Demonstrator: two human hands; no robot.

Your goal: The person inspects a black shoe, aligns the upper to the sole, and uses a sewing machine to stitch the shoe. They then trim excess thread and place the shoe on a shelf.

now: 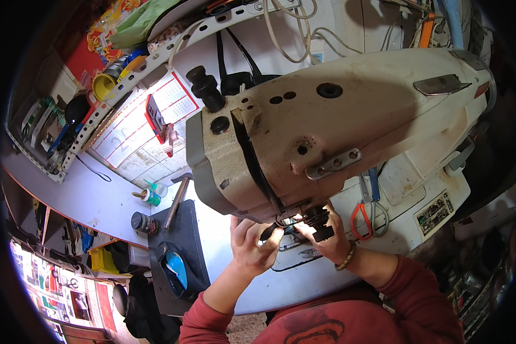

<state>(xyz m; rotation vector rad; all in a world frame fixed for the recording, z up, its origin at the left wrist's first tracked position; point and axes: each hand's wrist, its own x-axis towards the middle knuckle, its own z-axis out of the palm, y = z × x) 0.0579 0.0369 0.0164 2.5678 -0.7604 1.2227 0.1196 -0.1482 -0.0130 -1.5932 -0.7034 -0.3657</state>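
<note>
A large cream sewing machine (327,120) fills the middle of the head view, its head looming over the white table (223,241). Both hands work under the machine's left end, at the needle area. My left hand (251,245) has its fingers curled up against a small dark piece (269,232) just beneath the machine head. My right hand (327,235), with a bead bracelet on the wrist, pinches a small black part (321,223) next to the needle. What lies between the fingertips is mostly hidden by the machine. Both sleeves are red.
Red-handled scissors (362,215) lie on the table right of my hands. A dark mat (180,252) with a blue object (176,268), a hammer (176,202) and small bottles (150,196) sits on the left. A perforated metal shelf (126,80) with clutter and a calendar (149,126) hang behind.
</note>
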